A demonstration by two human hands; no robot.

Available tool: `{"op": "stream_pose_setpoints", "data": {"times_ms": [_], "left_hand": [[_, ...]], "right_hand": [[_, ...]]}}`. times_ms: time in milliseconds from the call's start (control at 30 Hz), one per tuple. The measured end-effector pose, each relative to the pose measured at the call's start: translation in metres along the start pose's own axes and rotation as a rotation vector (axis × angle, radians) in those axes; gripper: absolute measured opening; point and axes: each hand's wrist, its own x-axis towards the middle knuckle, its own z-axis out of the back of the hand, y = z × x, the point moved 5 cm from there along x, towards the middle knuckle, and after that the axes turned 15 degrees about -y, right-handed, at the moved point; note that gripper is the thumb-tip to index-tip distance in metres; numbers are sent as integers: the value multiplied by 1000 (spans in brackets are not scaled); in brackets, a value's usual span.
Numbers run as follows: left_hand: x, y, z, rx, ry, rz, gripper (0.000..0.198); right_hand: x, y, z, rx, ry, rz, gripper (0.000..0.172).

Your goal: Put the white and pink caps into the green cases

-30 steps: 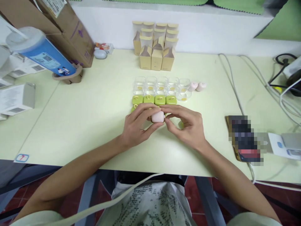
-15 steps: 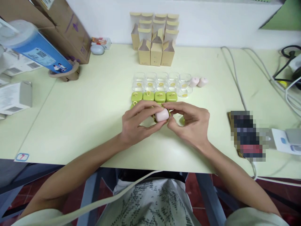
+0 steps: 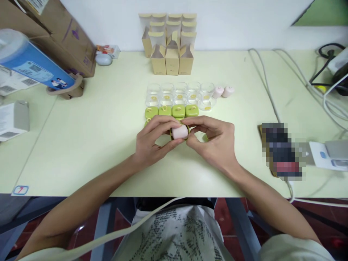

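Observation:
Between my two hands, just above the table, is a pale pink rounded piece (image 3: 179,132) with a green shell (image 3: 171,136) around its edge. My left hand (image 3: 152,143) pinches it from the left, thumb below and fingers above. On the other side, my right hand (image 3: 216,143) grips the shell's right edge with thumb and fingertips. Beyond my fingers stand glossy green cases (image 3: 178,111) with small yellow loops, some partly hidden. Another green piece (image 3: 205,137) shows partly behind my right hand. Farther back are clear plastic cups (image 3: 166,97) with yellow marks, and two pink pieces (image 3: 228,91) beside them.
Open cardboard boxes (image 3: 172,61) stand against the wall. A blue cylinder (image 3: 40,63) and large cartons (image 3: 73,43) are on the left, with white boxes (image 3: 13,119) nearer. On the right lie a phone (image 3: 281,148) and cables (image 3: 265,78).
The camera view has shifted slightly, so the table's objects appear farther left. Both hands keep their hold on the pink piece and its green shell, with only slight finger movement.

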Motion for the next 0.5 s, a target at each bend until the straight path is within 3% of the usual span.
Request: {"op": "stream_pose_setpoints", "data": {"times_ms": [133, 300, 500], "left_hand": [[1, -1, -2, 16, 19, 1, 30], [3, -8, -2, 126, -4, -104, 38], [3, -11, -1, 44, 46, 99, 28]], "right_hand": [[1, -2, -2, 26, 59, 29, 28], [-1, -1, -1, -59, 42, 207, 28], [-6, 3, -2, -171, 13, 328, 32]]}}
